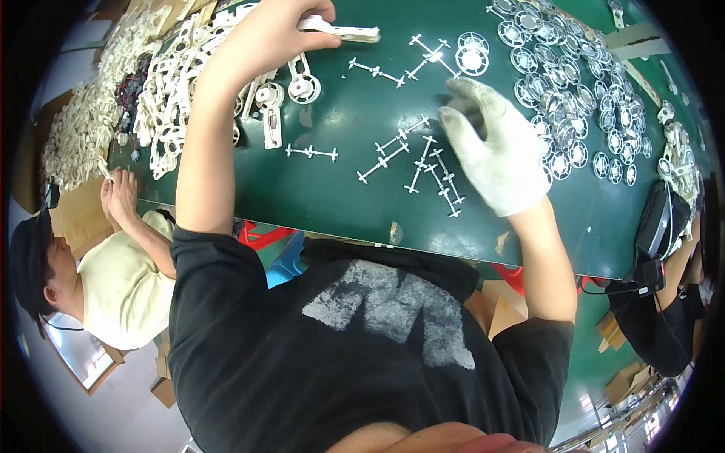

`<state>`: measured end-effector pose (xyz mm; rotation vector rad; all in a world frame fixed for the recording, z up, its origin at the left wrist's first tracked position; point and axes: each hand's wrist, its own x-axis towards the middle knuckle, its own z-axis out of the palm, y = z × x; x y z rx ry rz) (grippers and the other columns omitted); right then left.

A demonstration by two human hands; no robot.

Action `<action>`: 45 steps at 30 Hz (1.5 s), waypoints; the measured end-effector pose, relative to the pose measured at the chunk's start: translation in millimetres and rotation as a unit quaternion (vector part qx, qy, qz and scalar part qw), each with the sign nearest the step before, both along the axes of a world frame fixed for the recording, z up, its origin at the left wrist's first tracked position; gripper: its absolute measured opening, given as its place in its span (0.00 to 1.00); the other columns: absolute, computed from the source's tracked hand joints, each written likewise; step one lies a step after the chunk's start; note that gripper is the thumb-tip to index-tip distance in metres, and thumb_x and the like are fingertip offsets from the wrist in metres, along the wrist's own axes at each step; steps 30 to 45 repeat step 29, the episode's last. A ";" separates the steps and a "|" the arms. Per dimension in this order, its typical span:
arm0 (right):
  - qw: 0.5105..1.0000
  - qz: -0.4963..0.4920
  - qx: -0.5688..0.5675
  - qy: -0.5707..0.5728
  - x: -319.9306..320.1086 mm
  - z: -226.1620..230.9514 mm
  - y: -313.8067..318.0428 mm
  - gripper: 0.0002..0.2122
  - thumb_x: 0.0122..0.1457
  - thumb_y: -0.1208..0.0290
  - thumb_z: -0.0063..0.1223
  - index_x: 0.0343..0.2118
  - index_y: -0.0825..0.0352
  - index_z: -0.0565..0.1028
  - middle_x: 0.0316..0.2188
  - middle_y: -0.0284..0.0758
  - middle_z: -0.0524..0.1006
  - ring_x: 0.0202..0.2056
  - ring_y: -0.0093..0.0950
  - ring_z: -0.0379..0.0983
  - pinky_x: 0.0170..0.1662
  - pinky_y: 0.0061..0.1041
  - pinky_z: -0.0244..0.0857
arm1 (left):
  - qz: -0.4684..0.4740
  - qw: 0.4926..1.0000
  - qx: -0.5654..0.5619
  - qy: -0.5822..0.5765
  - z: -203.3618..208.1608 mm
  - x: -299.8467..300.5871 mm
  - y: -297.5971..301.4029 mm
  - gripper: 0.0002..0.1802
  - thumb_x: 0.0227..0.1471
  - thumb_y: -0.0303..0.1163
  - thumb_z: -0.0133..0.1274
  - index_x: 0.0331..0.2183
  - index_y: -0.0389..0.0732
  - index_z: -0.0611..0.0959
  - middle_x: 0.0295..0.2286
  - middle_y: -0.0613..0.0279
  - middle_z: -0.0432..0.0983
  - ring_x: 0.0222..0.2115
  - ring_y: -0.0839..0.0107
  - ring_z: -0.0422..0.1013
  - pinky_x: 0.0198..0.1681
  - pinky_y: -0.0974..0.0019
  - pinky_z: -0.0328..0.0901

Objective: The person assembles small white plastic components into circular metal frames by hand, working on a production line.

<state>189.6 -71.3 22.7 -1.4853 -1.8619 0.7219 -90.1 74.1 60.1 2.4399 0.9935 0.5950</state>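
At the far edge of the view, my bare left hand (298,26) is closed round a long white plastic part (349,33) that has a rounded end and a straight, narrow arm. My right hand (495,143), in a white glove, hovers over the table with its thumb and fingers apart and nothing visible between them. Just beyond its fingertips lie thin white cross-barred rods (432,57) and a pair of round spoked rings (472,57). Several more rods (439,177) are scattered to the left of the glove. White parts with round heads (303,87) lie below my left hand.
The green table (332,192) carries a heap of white plastic parts (177,98) at left and many spoked rings (566,83) at right. A person (124,279) in a pale shirt works at the left, and another person (657,325) in dark clothing is at the right.
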 end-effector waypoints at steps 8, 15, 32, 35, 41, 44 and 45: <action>0.946 -0.116 0.246 -0.179 9.9 -4.6 10.2 0.30 0.49 0.69 0.69 0.57 0.62 0.72 0.46 0.43 0.76 0.46 0.44 0.73 0.50 0.40 0.67 | -0.039 0.987 -0.150 -0.031 35.3 104.3 -52.6 0.21 0.51 0.44 0.66 0.26 0.33 0.84 0.19 0.49 0.77 0.19 0.59 0.74 0.26 0.63 0.67; 0.967 -0.100 0.162 -0.168 20.7 -15.9 15.4 0.14 0.60 0.66 0.58 0.46 0.68 0.77 0.37 0.46 0.80 0.40 0.44 0.78 0.46 0.38 0.72 | 0.054 0.992 -0.076 -0.091 -20.6 137.8 -23.6 0.24 0.62 0.46 0.51 0.29 0.32 0.84 0.25 0.48 0.81 0.29 0.53 0.78 0.35 0.56 0.70; 0.985 -0.167 0.052 0.000 48.4 -12.1 20.0 0.14 0.64 0.64 0.55 0.47 0.67 0.78 0.43 0.46 0.78 0.40 0.34 0.77 0.44 0.32 0.71 | -0.018 0.998 -0.007 0.061 -40.1 128.3 -32.9 0.28 0.44 0.46 0.68 0.45 0.44 0.79 0.40 0.56 0.77 0.43 0.56 0.74 0.45 0.55 0.72; 0.985 -0.167 0.052 0.000 48.4 -12.1 20.0 0.14 0.64 0.64 0.55 0.47 0.67 0.78 0.43 0.46 0.78 0.40 0.34 0.77 0.44 0.32 0.71 | -0.018 0.998 -0.007 0.061 -40.1 128.3 -32.9 0.28 0.44 0.46 0.68 0.45 0.44 0.79 0.40 0.56 0.77 0.43 0.56 0.74 0.45 0.55 0.72; 0.985 -0.167 0.052 0.000 48.4 -12.1 20.0 0.14 0.64 0.64 0.55 0.47 0.67 0.78 0.43 0.46 0.78 0.40 0.34 0.77 0.44 0.32 0.71 | -0.018 0.998 -0.007 0.061 -40.1 128.3 -32.9 0.28 0.44 0.46 0.68 0.45 0.44 0.79 0.40 0.56 0.77 0.43 0.56 0.74 0.45 0.55 0.72; 0.985 -0.167 0.052 0.000 48.4 -12.1 20.0 0.14 0.64 0.64 0.55 0.47 0.67 0.78 0.43 0.46 0.78 0.40 0.34 0.77 0.44 0.32 0.71 | -0.018 0.998 -0.007 0.061 -40.1 128.3 -32.9 0.28 0.44 0.46 0.68 0.45 0.44 0.79 0.40 0.56 0.77 0.43 0.56 0.74 0.45 0.55 0.72; 0.985 -0.167 0.052 0.000 48.4 -12.1 20.0 0.14 0.64 0.64 0.55 0.47 0.67 0.78 0.43 0.46 0.78 0.40 0.34 0.77 0.44 0.32 0.71 | -0.018 0.998 -0.007 0.061 -40.1 128.3 -32.9 0.28 0.44 0.46 0.68 0.45 0.44 0.79 0.40 0.56 0.77 0.43 0.56 0.74 0.45 0.55 0.72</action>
